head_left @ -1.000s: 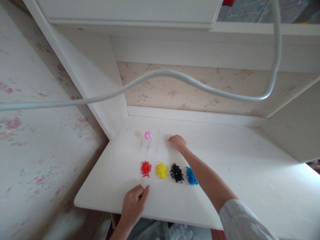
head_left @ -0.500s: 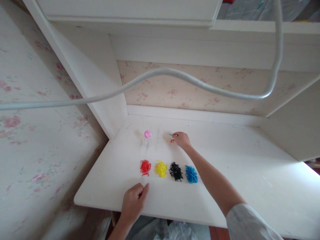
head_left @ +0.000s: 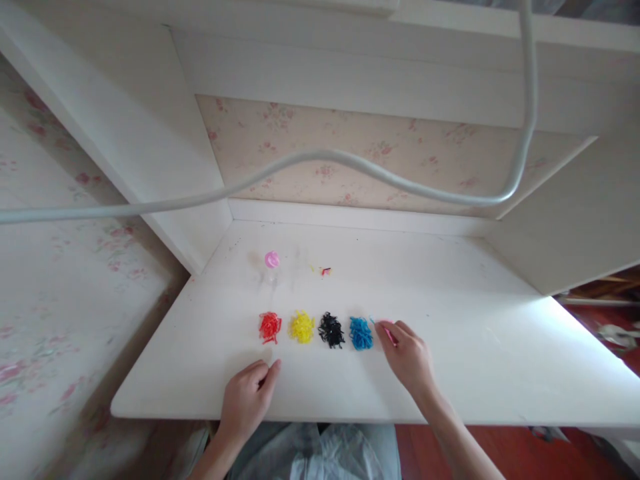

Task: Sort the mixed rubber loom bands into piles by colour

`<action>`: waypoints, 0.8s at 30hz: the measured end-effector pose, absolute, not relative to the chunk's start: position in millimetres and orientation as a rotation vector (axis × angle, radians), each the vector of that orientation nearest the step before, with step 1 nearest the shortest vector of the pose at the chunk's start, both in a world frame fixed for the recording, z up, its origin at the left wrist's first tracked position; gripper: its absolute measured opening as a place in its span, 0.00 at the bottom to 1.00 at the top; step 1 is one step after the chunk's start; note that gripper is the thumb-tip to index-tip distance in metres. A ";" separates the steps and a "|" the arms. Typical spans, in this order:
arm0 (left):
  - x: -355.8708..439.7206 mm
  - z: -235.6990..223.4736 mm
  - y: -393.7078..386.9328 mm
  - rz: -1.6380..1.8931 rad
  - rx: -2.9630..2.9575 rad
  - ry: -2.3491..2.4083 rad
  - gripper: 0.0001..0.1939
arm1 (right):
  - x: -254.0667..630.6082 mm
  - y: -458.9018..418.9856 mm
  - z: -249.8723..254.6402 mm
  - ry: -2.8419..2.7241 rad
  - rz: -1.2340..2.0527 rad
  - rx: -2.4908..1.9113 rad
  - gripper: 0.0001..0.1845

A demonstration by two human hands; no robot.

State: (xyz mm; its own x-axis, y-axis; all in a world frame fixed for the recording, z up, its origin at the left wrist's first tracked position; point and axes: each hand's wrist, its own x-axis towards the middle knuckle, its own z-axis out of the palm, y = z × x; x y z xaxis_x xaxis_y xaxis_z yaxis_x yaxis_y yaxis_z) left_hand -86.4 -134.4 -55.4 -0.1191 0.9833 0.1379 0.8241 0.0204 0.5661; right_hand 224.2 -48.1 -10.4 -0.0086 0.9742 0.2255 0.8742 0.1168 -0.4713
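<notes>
My right hand (head_left: 407, 353) is low over the table, just right of the blue pile, thumb and finger pinched on a small blue rubber band (head_left: 372, 321). Pink pieces (head_left: 388, 329) show beneath its fingers, mostly hidden. To the left lie piles of blue rubber bands (head_left: 361, 333), black ones (head_left: 331, 330), yellow ones (head_left: 302, 327) and red ones (head_left: 271, 327). My left hand (head_left: 250, 393) rests closed by the front edge, below the red pile, with nothing visible in it.
Toward the back stands a small clear container with a pink top (head_left: 272, 259). Right of it lie a few loose coloured bands (head_left: 326, 271). A pale cable (head_left: 320, 155) crosses the view above the white table (head_left: 475, 353). A side panel (head_left: 575, 220) bounds the right.
My right hand has come back from the loose bands at the rear to beside the blue pile, still pinching a blue band. The left hand stays in place; the view has tilted down and right.
</notes>
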 end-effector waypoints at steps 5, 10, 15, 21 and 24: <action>-84.8 -54.5 -136.3 0.735 1.858 2.010 0.23 | 212.0 -69.2 -32.7 -1.885 0.226 -1.805 0.21; -83.8 -52.6 -137.2 0.718 1.868 2.000 0.23 | 205.5 -64.4 -33.3 -1.943 0.165 -1.814 0.22; -82.7 -46.9 -135.8 0.745 1.814 1.971 0.23 | 205.0 -61.6 -27.8 -1.998 0.109 -1.896 0.21; -68.6 -14.6 -113.3 0.726 1.892 1.791 0.22 | 218.3 -75.7 -29.3 -1.829 0.165 -1.816 0.22; -52.6 5.4 -83.5 0.649 1.999 1.678 0.20 | 223.7 -88.6 -36.4 -1.734 0.275 -1.775 0.23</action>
